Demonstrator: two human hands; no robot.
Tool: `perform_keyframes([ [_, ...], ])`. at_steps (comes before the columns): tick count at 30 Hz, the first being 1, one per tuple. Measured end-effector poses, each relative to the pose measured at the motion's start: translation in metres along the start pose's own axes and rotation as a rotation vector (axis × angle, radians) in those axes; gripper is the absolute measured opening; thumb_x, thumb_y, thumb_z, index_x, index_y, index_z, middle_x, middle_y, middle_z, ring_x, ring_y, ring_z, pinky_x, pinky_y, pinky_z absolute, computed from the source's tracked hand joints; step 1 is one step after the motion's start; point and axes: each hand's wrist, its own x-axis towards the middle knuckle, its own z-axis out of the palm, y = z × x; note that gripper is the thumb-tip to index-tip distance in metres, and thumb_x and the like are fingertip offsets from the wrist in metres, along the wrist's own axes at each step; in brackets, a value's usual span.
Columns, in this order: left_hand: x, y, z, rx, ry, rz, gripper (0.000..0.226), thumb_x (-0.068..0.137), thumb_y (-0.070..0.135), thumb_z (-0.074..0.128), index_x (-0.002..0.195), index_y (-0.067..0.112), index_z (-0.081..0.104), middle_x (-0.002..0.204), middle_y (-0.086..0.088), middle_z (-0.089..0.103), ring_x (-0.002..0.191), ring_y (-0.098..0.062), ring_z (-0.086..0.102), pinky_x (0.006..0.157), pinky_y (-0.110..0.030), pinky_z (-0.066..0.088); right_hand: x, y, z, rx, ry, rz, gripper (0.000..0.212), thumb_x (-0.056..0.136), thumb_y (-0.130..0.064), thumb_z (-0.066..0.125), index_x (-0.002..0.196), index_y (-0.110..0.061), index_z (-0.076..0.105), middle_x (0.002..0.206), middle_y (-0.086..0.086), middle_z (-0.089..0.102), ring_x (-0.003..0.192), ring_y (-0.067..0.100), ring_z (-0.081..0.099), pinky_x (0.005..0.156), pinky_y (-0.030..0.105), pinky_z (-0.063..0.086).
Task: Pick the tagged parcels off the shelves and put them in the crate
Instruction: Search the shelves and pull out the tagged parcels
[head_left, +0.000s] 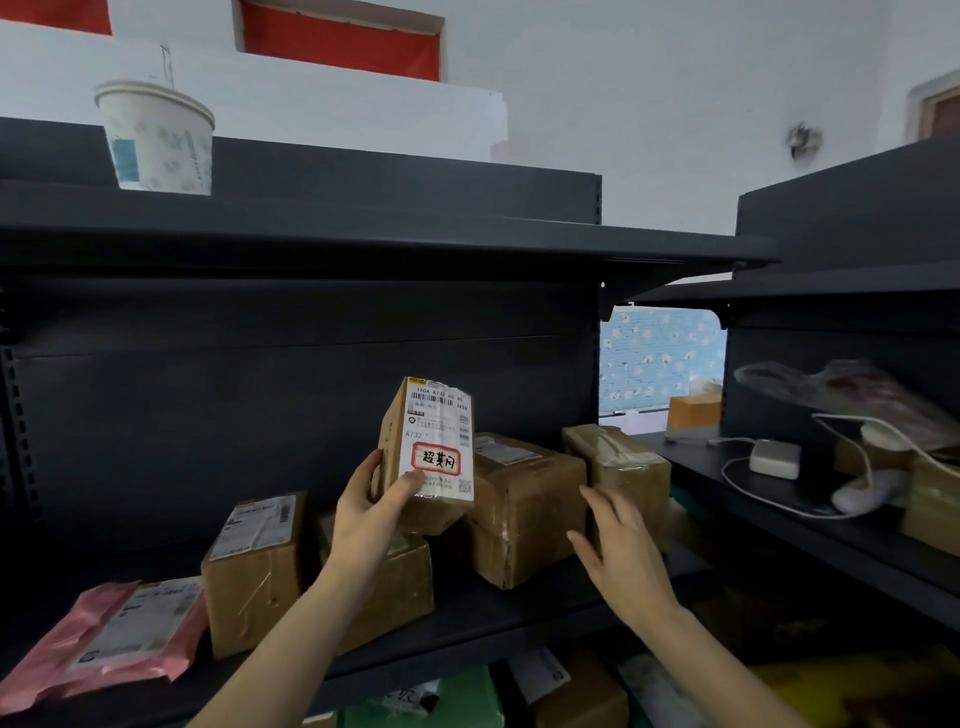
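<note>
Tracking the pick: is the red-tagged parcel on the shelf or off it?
Off it: the left hand holds the parcel up over a box; whether they touch, cannot tell.

A dark metal shelf (467, 618) carries a row of parcels: a pink mailer bag (109, 634) at the left end, a labelled cardboard box (254, 566) beside it, a second box (400, 582), a larger box (524, 509) and an end box (628, 467). The top shelf (363, 228) holds a paper cup (158, 137). The neighbouring shelf (779, 519) bears a white charger (775, 458).
</note>
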Motion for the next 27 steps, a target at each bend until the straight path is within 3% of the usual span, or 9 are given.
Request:
perform_keyframes([
  [5,0.0,0.005,0.023,0.076,-0.014,0.058,0.073,0.079,0.028,0.071,0.143,0.021,0.035,0.133,-0.004,0.05,0.117,-0.021,0.052,0.086,-0.029,0.047,0.001,0.02,-0.017,-0.05,0.003,0.126,0.051,0.093,-0.034,0.049,0.139,-0.017,0.037,0.144,0.004,0.035,0.132,0.018,0.032,0.103,0.028,0.036],
  [8,0.001,0.004,0.034,0.15,-0.003,0.049,0.092,0.06,0.054,0.075,0.141,0.031,0.036,0.135,-0.002,0.047,0.121,-0.022,0.049,0.098,-0.042,0.047,0.008,0.037,-0.024,-0.061,0.013,0.192,0.049,0.093,-0.032,0.051,0.137,-0.014,0.04,0.142,0.008,0.038,0.13,0.022,0.035,0.102,0.031,0.036],
  [11,0.005,0.002,0.045,0.243,0.007,0.052,0.104,0.044,0.07,0.071,0.138,0.043,0.034,0.135,0.0,0.045,0.122,-0.025,0.047,0.099,-0.05,0.046,0.019,0.053,-0.028,-0.087,0.019,0.239,0.048,0.092,-0.035,0.051,0.134,-0.013,0.043,0.141,0.011,0.038,0.13,0.025,0.034,0.104,0.033,0.036],
  [16,0.011,0.002,0.076,0.336,0.048,0.057,0.097,0.046,0.072,0.071,0.133,0.05,0.034,0.134,0.001,0.046,0.123,-0.025,0.045,0.098,-0.05,0.045,0.055,0.07,-0.033,-0.194,-0.058,0.297,0.059,0.09,-0.05,0.045,0.138,-0.017,0.036,0.148,0.016,0.027,0.136,0.03,0.024,0.109,0.038,0.03],
  [22,0.004,0.019,0.125,0.527,0.171,0.132,0.088,0.056,0.062,0.058,0.137,0.033,0.042,0.141,-0.008,0.034,0.131,-0.028,0.026,0.107,-0.042,0.029,0.095,0.08,-0.013,-0.22,-0.247,0.333,0.088,0.078,-0.075,0.039,0.147,-0.025,0.018,0.156,0.016,0.007,0.143,0.034,0.006,0.115,0.048,0.016],
  [24,0.005,0.02,0.136,0.624,0.196,0.155,0.086,0.058,0.064,0.057,0.137,0.033,0.043,0.142,-0.009,0.034,0.131,-0.028,0.026,0.106,-0.04,0.028,0.1,0.085,-0.004,-0.264,-0.296,0.347,0.091,0.075,-0.079,0.036,0.147,-0.026,0.019,0.156,0.018,0.005,0.143,0.037,0.005,0.114,0.05,0.014],
  [27,0.009,0.022,0.142,0.764,0.219,0.171,0.084,0.061,0.066,0.055,0.137,0.034,0.043,0.143,-0.01,0.032,0.129,-0.029,0.027,0.106,-0.038,0.029,0.102,0.093,0.002,-0.335,-0.279,0.303,0.076,0.078,-0.075,0.038,0.139,-0.03,0.036,0.15,0.021,0.019,0.138,0.037,0.015,0.109,0.046,0.023],
])
